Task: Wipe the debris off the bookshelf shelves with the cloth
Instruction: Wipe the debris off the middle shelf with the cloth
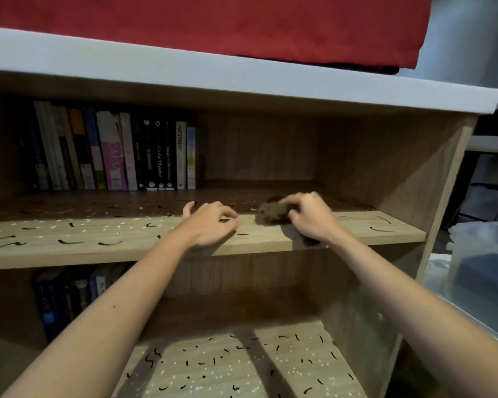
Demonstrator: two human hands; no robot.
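Right hand [309, 218] grips the bunched cloth [272, 213], lengthwise along the shelf [265, 239]; left hand [210, 226] loosely curled, empty.

bookshelf [449, 179]: pale oak-tone wood grain, darker brown in shadowed recesses.
top panel [184, 67]: plain white.
fabric [213, 21] above it: solid red, dark lower edge.
cloth [273, 212]: mottled olive-brown.
upper shelf [357, 229]: scattered black curved strands [69, 241] and white specks [45, 236].
lower shelf [242, 366]: same black-and-white scatter.
upper book row [112, 150]: spines white, orange, blue, pink; several black with white lettering.
lower book row [58, 300]: mostly dark blue and black.
container [483, 268]: translucent grey-white, dark blue inside.
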